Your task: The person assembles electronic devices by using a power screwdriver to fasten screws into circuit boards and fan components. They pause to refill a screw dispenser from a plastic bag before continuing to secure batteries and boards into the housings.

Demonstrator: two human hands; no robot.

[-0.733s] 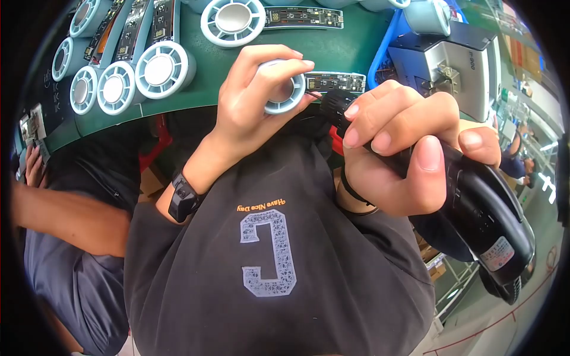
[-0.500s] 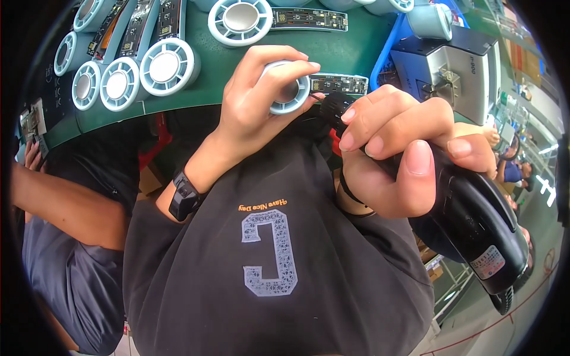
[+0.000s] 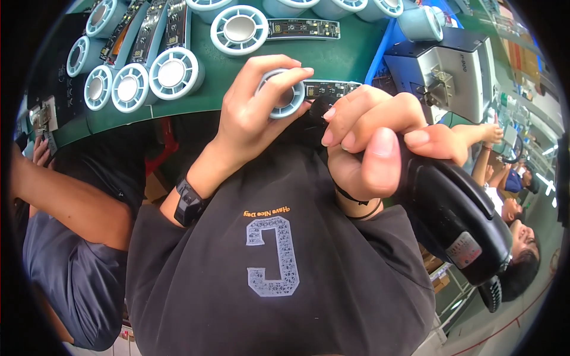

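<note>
Wrapped round the round head of a light-blue fan-shaped housing (image 3: 295, 97), my left hand (image 3: 246, 113) is closed, its fingers over the spoked ring. From that head a handle with an exposed circuit board (image 3: 332, 89) points right. In my right hand (image 3: 377, 133) is a black electric screwdriver (image 3: 460, 207), its thick body slanting down to the right. The black nose of the driver reaches the near side of the housing, where head and handle meet. Its bit is hidden, so I cannot tell whether it touches.
Several similar housings (image 3: 172, 74) crowd the left of the green table (image 3: 196, 101), and another (image 3: 239, 31) lies just beyond my hands. A grey-and-black box-shaped machine (image 3: 439, 74) stands right, beside a blue tray edge (image 3: 380, 56). A co-worker's arm (image 3: 77, 207) is close on my left.
My right hand and the screwdriver have moved left, closer to the housing, and the driver's nose now overlaps its near edge. My left hand keeps its hold.
</note>
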